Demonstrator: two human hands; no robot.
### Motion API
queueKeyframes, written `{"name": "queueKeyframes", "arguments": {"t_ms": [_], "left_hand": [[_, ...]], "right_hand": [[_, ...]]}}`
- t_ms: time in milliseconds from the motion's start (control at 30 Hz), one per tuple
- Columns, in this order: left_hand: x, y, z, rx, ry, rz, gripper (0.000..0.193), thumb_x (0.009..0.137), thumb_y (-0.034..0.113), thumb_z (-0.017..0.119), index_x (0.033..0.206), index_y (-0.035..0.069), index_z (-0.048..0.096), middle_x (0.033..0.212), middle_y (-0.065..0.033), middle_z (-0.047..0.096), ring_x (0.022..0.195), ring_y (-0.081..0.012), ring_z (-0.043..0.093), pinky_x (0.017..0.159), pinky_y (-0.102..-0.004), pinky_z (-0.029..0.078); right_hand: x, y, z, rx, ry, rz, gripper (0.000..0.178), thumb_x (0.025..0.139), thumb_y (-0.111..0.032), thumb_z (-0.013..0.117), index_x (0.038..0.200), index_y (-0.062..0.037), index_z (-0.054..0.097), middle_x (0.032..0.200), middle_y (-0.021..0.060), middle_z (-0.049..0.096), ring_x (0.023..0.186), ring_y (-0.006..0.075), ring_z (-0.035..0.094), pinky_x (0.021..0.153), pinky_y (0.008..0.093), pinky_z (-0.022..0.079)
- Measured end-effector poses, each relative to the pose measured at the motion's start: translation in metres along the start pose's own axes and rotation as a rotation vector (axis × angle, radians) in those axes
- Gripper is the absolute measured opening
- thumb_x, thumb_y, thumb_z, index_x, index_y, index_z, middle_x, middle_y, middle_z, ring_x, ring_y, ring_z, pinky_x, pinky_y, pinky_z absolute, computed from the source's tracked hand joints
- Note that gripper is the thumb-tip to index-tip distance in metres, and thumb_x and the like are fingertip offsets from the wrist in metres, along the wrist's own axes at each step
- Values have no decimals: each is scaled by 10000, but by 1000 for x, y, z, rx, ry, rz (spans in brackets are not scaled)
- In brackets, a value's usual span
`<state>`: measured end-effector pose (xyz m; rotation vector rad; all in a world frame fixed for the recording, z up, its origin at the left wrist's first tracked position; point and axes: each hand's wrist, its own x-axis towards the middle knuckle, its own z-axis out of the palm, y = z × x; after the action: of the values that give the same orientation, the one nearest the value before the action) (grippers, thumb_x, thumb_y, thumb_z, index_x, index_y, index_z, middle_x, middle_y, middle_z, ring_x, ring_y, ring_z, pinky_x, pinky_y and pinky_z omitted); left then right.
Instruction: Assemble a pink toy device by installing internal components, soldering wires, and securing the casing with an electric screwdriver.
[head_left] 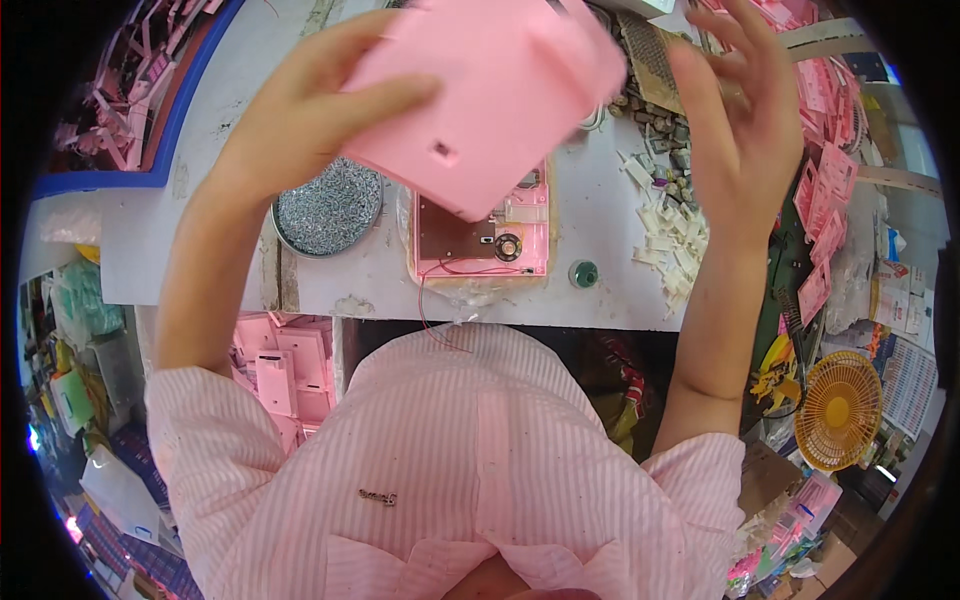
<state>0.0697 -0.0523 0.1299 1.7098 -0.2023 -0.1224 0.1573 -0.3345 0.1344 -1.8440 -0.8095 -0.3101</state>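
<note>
My left hand point(305, 105) is closed on the left edge of a pink plastic cover point(480, 110), its thumb lying across the face. The cover is tilted and slightly blurred, raised over an open pink casing point(540, 240) on the table. Inside that casing show a dark brown board point(450, 235) and a small round black speaker point(508, 247). Thin red wires run out over the table's front edge. Further right, my right hand point(745, 140) is raised with its fingers apart, holding nothing. The cover hides the casing's far part.
A round dish of small screws point(330, 215) stands left of the casing. Right of it are a small green round container point(583, 273), loose white plastic pieces point(670, 250) and small greyish parts. A blue-edged tray point(190, 95) sits far left; pink casings point(290, 365) are stacked below the table.
</note>
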Motion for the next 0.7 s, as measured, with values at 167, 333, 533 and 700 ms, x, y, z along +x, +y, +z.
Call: {"name": "queueKeyframes", "arguments": {"t_ms": [167, 333, 533, 700], "left_hand": [[-37, -62, 49, -22, 259, 13, 601, 934, 261, 724, 1405, -38, 499, 1084, -113, 713, 943, -159, 696, 827, -297, 552], [-58, -68, 75, 537, 242, -93, 720, 895, 266, 743, 1469, -30, 426, 950, -191, 706, 811, -259, 715, 702, -365, 554], [-55, -93, 76, 543, 301, -27, 724, 895, 236, 733, 1483, -33, 405, 853, -181, 692, 717, -307, 695, 651, -379, 541], [-85, -89, 91, 566, 373, -80, 618, 907, 147, 714, 1456, -9, 477, 658, -59, 538, 548, -165, 511, 542, -307, 432]], "right_hand": [[-104, -27, 53, 497, -80, 612, 796, 941, -160, 718, 1567, -28, 244, 724, 30, 660, 610, 112, 588, 600, 235, 468], [-148, -6, 48, -10, -190, 671, 759, 951, -226, 700, 1552, -33, 278, 692, 74, 645, 564, 145, 597, 564, 280, 460], [-134, 18, 57, -247, -349, 495, 612, 948, -317, 680, 1474, -110, 446, 648, 109, 628, 570, 281, 644, 558, 368, 489], [-132, 27, 52, -340, -470, 284, 539, 964, -317, 649, 1457, -151, 508, 643, 143, 644, 582, 325, 648, 572, 405, 495]]}}
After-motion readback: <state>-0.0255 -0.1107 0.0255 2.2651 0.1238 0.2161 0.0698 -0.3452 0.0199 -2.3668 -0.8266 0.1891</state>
